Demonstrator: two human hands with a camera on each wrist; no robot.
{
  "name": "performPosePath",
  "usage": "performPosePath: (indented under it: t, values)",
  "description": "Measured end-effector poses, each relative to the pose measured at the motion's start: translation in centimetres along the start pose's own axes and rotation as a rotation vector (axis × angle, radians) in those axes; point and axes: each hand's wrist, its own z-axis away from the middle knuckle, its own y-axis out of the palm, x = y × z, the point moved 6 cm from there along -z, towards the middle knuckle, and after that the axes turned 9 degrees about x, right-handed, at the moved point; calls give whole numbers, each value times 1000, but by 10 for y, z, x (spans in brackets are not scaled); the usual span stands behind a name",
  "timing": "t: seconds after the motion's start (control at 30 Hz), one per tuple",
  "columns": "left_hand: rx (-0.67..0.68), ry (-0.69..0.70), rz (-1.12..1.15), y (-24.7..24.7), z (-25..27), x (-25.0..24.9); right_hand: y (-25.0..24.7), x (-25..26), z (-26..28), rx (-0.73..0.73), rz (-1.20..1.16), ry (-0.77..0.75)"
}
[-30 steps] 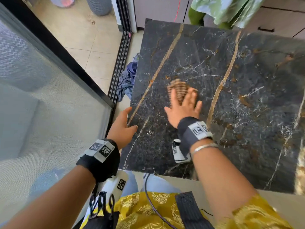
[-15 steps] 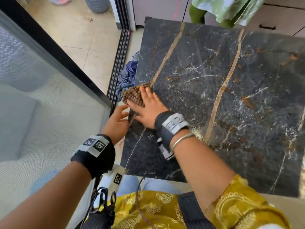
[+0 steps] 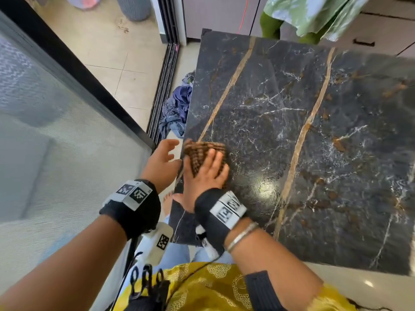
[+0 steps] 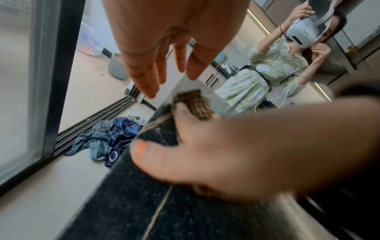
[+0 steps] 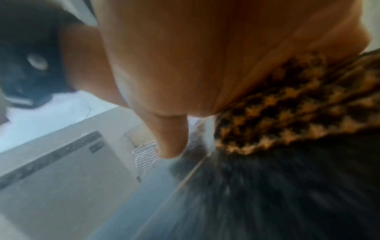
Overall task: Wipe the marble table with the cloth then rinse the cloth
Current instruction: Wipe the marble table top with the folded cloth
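A brown checked cloth lies on the black marble table near its left edge. My right hand lies flat on the cloth with straight fingers and presses it onto the stone. The cloth sticks out past the right hand in the left wrist view, and the cloth fills the right wrist view under my palm. My left hand hovers just off the table's left edge, fingers relaxed, holding nothing.
A glass sliding door stands close on the left. Crumpled blue fabric lies on the floor by the door track. A person in a green dress stands past the table's far end. A grey basket sits on the far floor.
My right hand swept the cloth from the middle of the table to the left edge, then drew it back toward me along that edge. My left hand stayed beside the edge.
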Motion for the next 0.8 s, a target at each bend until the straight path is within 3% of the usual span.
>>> performPosePath:
  t: [0.1,0.17,0.23,0.37,0.43,0.5,0.63,0.73,0.8]
  values:
    - [-32,16,5,-6,1,0,-38,4,-37,-94,116,-153]
    - [-39,17,-25,-14,1,3,-63,-14,-58,-109,149,-322]
    - [-70,10,-84,-22,2,5,-80,-45,-71,-103,87,-355]
    - [-136,40,-133,-25,7,9,-74,-103,-58,-226,-288,33]
    - [-204,86,-184,-26,8,7,-49,-97,-36,-202,-340,176]
    - [-243,124,-192,-24,5,2,-24,-64,-18,-114,-307,193]
    - [-265,281,-183,-19,1,-16,-29,2,-29,-93,-85,-77]
    - [-246,353,-228,-21,-3,-29,-67,1,-64,-134,70,-306]
    - [-214,350,-305,-21,-8,-33,-92,-20,-84,-109,43,-316]
